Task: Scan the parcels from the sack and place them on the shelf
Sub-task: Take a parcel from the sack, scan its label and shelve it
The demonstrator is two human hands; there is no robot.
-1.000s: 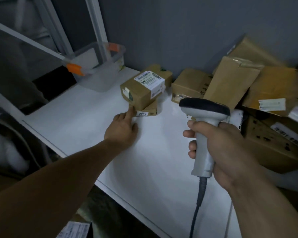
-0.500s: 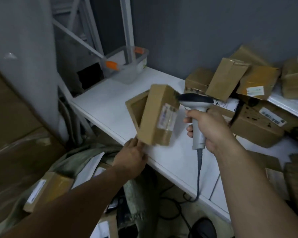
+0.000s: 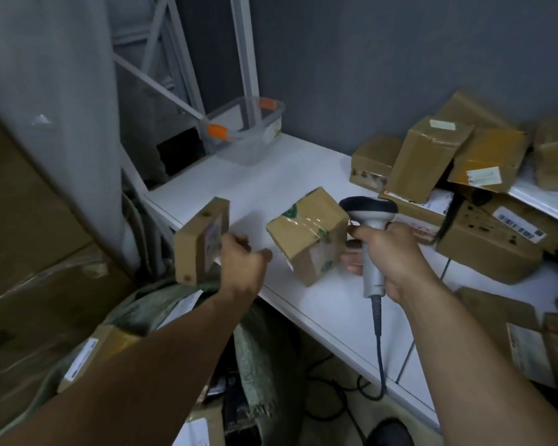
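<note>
My left hand (image 3: 240, 263) grips a flat brown parcel (image 3: 195, 244) held on edge in the air above the green sack (image 3: 152, 305). A thicker taped cardboard parcel (image 3: 305, 233) sits tilted over the front of the white shelf (image 3: 271, 175). Its right side touches the fingers of my right hand (image 3: 388, 252). That hand grips the grey barcode scanner (image 3: 369, 214) upright by its handle, the dark head just right of the tilted parcel. The scanner cable hangs down past the shelf edge.
Several brown parcels (image 3: 432, 162) are piled at the shelf's back right. A clear plastic tub (image 3: 255, 136) with orange clips stands at the back left by a metal upright. More labelled parcels (image 3: 87, 355) lie in the sack; large wrapped cartons (image 3: 29, 252) stand left.
The two parcels came forward from the back of the shelf. They have separated: the flat one stays in my left hand, the thicker one has tipped toward the scanner hand.
</note>
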